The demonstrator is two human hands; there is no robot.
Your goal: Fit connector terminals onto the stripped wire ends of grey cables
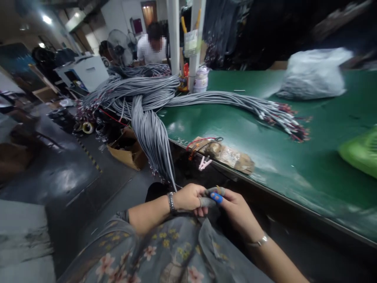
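Note:
My left hand [190,197], with a metal watch at its wrist, is closed in front of my body. A grey cable seems to run up over my lap to it, though the grip is partly hidden. My right hand [231,199] meets it from the right, fingers pinched together; what lies between them is too small to tell. A blue finger cover [216,197] sits on the right thumb, and greyish covers wrap other fingers. Just beyond my left hand, a thick bundle of grey cables [153,133] hangs over the table edge.
On the green table [294,169] lie more cables with stripped red and dark ends [282,118], a white plastic bag [315,74] and a green object [362,151]. Taped cardboard [232,157] and a pink clip [204,162] are at the edge. A person [151,45] sits behind.

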